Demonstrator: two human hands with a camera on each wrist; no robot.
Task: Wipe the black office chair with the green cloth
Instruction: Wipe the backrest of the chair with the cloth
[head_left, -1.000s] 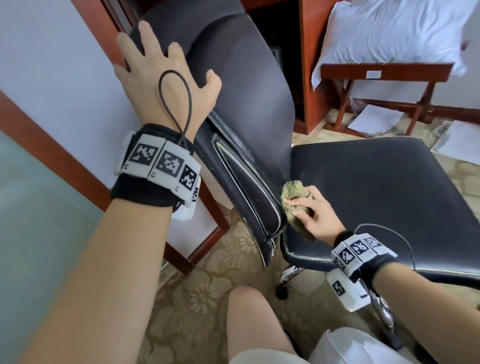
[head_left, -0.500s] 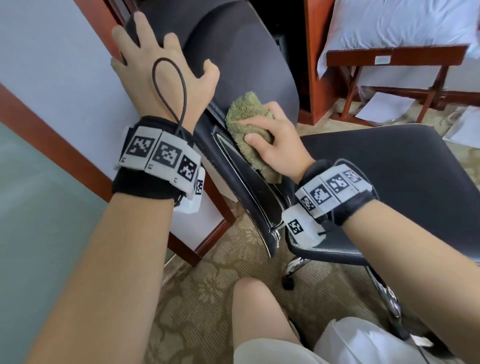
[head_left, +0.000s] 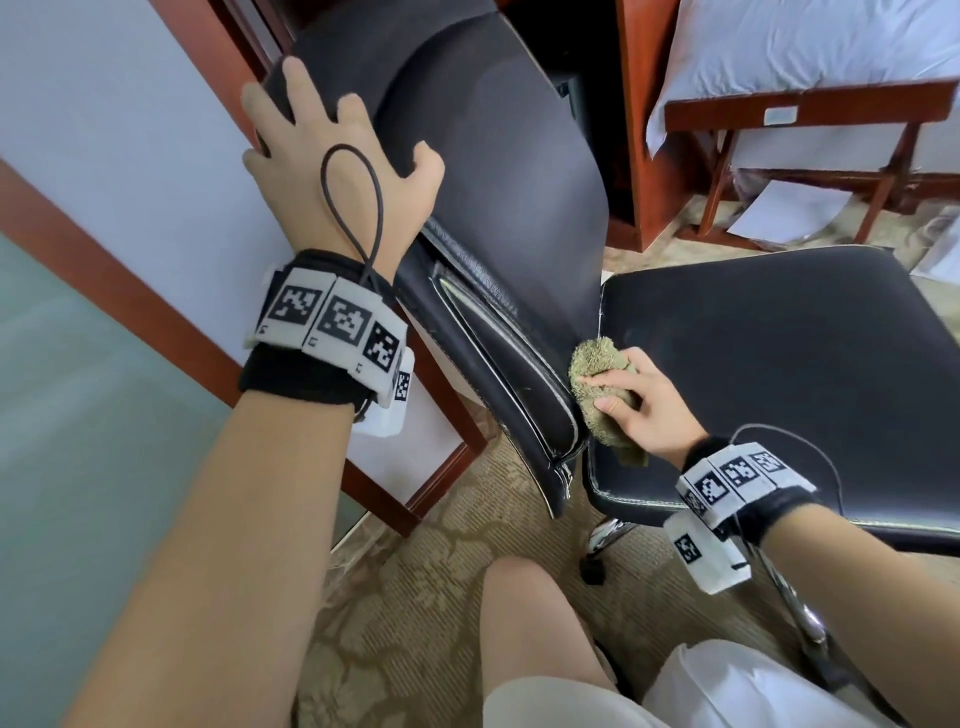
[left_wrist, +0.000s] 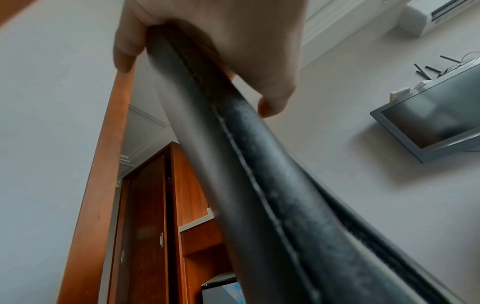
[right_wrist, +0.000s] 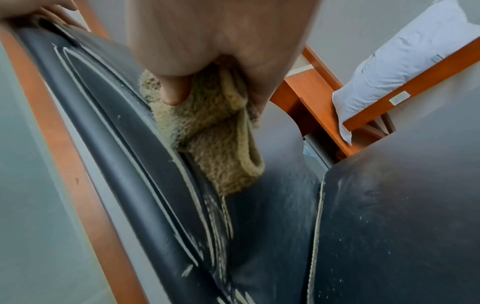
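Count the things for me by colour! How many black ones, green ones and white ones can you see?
Black: 1, the black leather office chair, gripped by the left hand
Green: 1, the fuzzy green cloth, held by the right hand
White: 3, the white pillow and 2 white paper sheets on the floor
Total: 5

Bunched green cloth (head_left: 602, 400) at the crease of the black office chair (head_left: 519, 171), backrest reclined.

Left hand (head_left: 337, 171) raised with fingers curled in a grip, right hand (head_left: 644, 410) low, fingers clenched.
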